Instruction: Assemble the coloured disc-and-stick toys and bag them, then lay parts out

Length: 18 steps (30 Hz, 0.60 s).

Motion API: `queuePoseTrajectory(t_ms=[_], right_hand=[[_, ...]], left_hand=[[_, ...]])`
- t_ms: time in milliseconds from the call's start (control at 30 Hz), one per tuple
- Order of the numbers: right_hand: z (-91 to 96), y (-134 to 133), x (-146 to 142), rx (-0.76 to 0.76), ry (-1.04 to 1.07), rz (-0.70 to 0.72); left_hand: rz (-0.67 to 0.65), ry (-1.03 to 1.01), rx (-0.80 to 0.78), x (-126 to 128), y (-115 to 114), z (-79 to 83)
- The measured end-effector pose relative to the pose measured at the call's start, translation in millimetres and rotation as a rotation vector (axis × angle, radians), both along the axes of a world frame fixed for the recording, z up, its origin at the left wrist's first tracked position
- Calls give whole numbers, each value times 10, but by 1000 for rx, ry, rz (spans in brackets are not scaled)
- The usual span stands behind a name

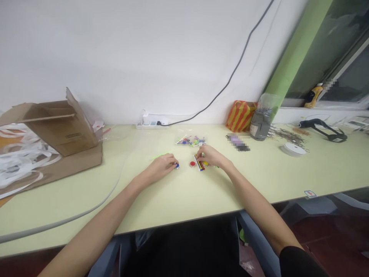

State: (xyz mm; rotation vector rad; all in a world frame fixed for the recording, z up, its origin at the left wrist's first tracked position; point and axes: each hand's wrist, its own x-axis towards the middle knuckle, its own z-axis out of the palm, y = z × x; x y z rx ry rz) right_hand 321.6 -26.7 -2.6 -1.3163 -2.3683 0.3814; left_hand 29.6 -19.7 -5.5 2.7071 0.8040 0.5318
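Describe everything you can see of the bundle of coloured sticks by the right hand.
The bundle of coloured sticks is a small group of thin, straight sticks lying side by side, showing black, red and yellow bands. Their material is too small to tell. It lies flat and slanted on the pale green tabletop, with its far end by the right hand's fingers. A round red piece sits just to its left, apparently not touching it.

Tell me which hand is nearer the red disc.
Right. The right hand sits just right of the red disc; the left hand is farther off, to its left.
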Motion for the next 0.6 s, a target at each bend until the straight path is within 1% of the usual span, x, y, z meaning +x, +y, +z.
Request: queuePoseTrajectory(t_ms=[133, 300, 400, 600], right_hand=[[26, -10, -10, 5, -66, -16], [44, 1, 17, 12, -82, -68], [37, 9, 39, -17, -92, -62], [9, 0, 6, 20, -95, -19]], left_hand=[[-6, -12, 6, 7, -4, -17], [-11, -26, 0, 8, -23, 5], [-8, -32, -6, 13, -30, 20], [-14, -29, -10, 12, -22, 16]])
